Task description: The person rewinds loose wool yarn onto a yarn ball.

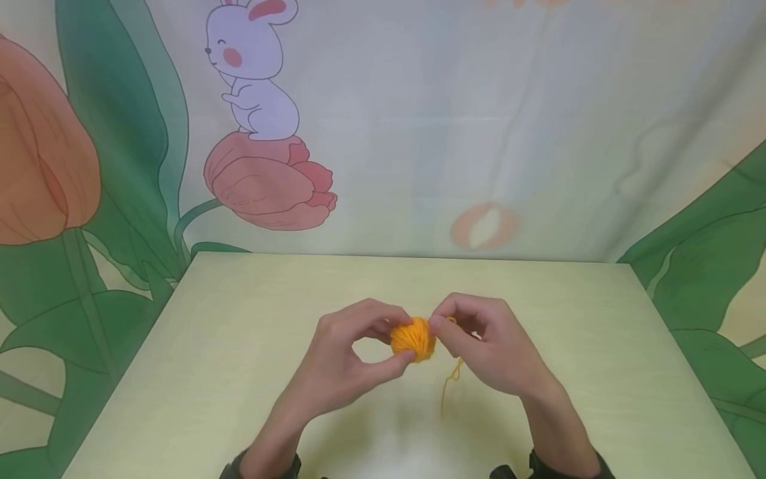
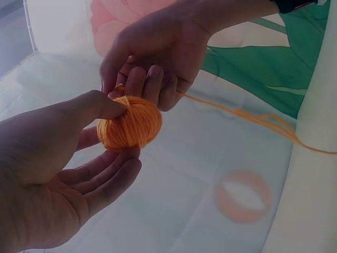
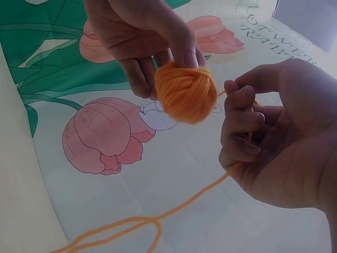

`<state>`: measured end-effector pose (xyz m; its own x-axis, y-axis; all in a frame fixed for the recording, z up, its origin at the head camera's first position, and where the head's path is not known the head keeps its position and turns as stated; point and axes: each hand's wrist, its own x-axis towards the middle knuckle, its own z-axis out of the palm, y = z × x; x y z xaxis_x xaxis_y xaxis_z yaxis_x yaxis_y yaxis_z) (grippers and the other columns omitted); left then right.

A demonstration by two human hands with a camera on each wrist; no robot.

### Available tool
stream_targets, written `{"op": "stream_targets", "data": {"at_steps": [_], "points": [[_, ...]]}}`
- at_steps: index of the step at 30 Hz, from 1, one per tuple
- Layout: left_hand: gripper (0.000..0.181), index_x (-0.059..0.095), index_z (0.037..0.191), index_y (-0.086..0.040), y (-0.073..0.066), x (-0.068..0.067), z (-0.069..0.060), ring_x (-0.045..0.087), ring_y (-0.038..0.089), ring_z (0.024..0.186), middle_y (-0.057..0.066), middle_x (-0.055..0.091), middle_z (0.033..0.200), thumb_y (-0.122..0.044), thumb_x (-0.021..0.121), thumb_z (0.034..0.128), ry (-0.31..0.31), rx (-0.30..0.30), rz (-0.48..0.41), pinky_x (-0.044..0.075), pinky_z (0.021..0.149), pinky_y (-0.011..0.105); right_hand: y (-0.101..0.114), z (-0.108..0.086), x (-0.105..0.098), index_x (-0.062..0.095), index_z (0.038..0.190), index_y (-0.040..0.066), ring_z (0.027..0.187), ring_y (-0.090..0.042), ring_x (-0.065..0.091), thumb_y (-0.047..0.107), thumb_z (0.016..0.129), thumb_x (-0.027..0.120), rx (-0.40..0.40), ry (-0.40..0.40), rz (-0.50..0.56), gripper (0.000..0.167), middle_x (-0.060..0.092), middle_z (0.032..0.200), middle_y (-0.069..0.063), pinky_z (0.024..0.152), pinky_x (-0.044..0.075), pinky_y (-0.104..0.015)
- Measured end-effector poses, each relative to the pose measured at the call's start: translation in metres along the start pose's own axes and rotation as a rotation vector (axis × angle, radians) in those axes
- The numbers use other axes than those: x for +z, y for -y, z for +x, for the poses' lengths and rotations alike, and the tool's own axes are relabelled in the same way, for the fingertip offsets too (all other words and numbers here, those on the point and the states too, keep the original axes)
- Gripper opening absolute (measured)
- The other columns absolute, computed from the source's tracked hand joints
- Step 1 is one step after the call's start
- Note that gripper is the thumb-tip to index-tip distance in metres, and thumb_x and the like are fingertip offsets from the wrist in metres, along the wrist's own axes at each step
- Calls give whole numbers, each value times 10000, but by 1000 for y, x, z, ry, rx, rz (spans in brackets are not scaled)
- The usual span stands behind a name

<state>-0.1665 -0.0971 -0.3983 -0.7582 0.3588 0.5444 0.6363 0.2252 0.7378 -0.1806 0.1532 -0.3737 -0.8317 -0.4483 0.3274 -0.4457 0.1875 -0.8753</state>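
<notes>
A small ball of orange-yellow yarn (image 1: 413, 339) is held above the table between the thumb and fingers of my left hand (image 1: 350, 356). Just to its right, my right hand (image 1: 487, 339) pinches the loose strand of yarn close to the ball, its other fingers curled. In the right wrist view a short taut bit of strand runs from the ball (image 3: 186, 94) to the right fingertips. Below that hand the yarn tail (image 3: 197, 196) hangs down, looped partway. The left wrist view shows the thumb pressed on top of the ball (image 2: 130, 126).
A pale yellow table (image 1: 209, 346) lies under both hands. Behind it hangs a cloth backdrop (image 1: 407, 133) printed with a rabbit, tulips and green leaves. Dark cuffs (image 1: 568, 466) show at the wrists.
</notes>
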Motion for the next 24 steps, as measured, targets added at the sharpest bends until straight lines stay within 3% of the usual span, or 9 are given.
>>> {"op": "stream_targets", "data": {"at_steps": [10,16,24], "points": [[362,774,1209,-124,4,2,3,832,125,899,10,820,1133,-32,933,897,-93,-84,20,736,883,319,9,-5,1,786,976,184,592,-110,500,-6,1074,683,-63,55,17,238,581,705,6,498,427,-245],[379,761,1233,-95,4,3,4,846,163,919,52,808,1166,11,916,904,-189,-114,-57,732,920,329,8,-4,3,771,934,173,579,-79,463,-63,1045,698,-165,118,32,271,580,676,14,500,410,-206],[375,738,1240,-56,4,1,5,834,194,957,74,802,1185,47,894,914,-304,-152,-159,728,945,346,6,-2,6,777,951,179,630,-35,459,-71,1040,689,-203,199,35,280,595,695,17,554,407,-170]]}}
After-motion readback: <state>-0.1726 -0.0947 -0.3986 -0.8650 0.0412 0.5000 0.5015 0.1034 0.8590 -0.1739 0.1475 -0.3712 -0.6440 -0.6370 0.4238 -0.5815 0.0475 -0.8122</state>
